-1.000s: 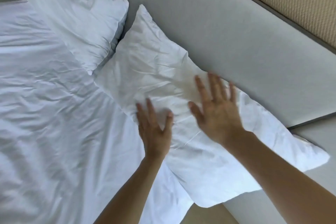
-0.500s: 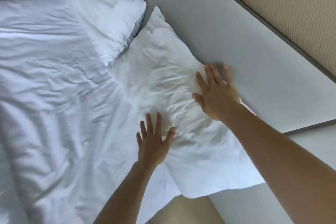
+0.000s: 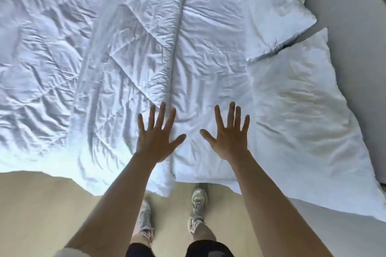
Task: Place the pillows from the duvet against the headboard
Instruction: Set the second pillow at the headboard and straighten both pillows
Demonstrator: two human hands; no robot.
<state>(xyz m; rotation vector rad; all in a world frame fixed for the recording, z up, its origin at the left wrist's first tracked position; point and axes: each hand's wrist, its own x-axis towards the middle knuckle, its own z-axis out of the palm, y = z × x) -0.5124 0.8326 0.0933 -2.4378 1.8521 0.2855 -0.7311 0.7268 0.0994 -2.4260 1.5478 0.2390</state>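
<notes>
1. Floor (image 3: 41,204): pale, wood-toned. Two feet in light shoes (image 3: 197,202) stand on it at the bed's near edge, with dark shorts at the bottom of the frame.
2. Left hand (image 3: 155,137): open, palm down, fingers spread. It is positioned over the folded edge of the duvet (image 3: 83,58) and grips nothing. Contact with the fabric cannot be confirmed.
3. Right hand (image 3: 228,135): open, palm down, fingers spread. It is positioned over the white sheet (image 3: 208,58) and grips nothing. Contact cannot be confirmed.
4. Duvet: white, wrinkled, covering the left portion of the bed; its right edge is folded back, exposing the sheet between it and the pillows.
5. Near pillow (image 3: 309,121): white, lying at the right side of the bed, its long edge against the grey headboard (image 3: 355,27). One corner overhangs the near edge of the bed.
6. Far pillow (image 3: 275,4): white, beyond the near pillow, also against the headboard. Its near corner overlaps the near pillow's far end.
</notes>
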